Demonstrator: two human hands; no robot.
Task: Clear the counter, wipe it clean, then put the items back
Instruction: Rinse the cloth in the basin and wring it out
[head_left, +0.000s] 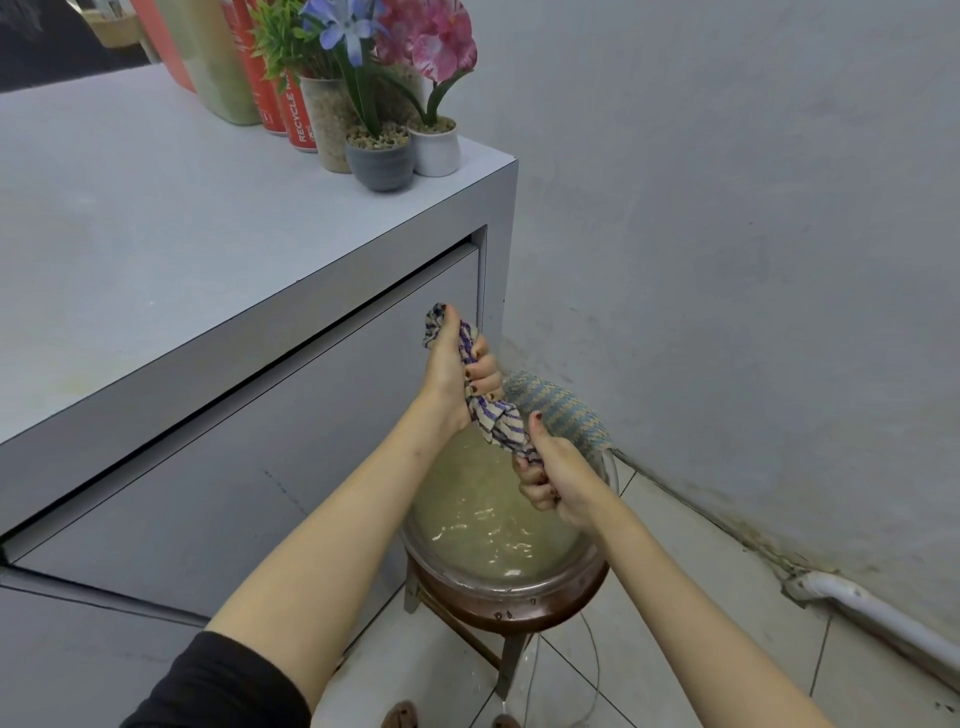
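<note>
The pale surface (156, 208) fills the upper left of the frame. At its far corner, upper centre, stand red cans (298, 122), a grey flower pot (379, 166) and a white flower pot (435, 148).

Just below and right of the surface's front edge, near frame centre, the left grip (454, 371) is clenched round the upper end of a striped cloth (496, 423). A short tail of the cloth sticks out above the thumb. The cloth is wound into a tight rope whose long axis slants from upper left down to lower right. It ends in the right grip (558, 480), which is clenched round the lower end. The cloth therefore lies stretched between the two grips and is held by both. It hangs over a clear bowl (587, 566) of cloudy water, which sits on a small stool (501, 621) on the floor. A second, blue-patterned cloth (563, 410) is draped over the bowl's far rim, just behind the right grip.

This looks like wringing before a wipe. The surface lies up and to the left of both grips, and the left grip is the nearer one, close beside the surface's corner. To reach the surface the cloth would have to rise over that edge and swing left, probably led by its upper end. Water may drip down the front panel on the way.
</note>
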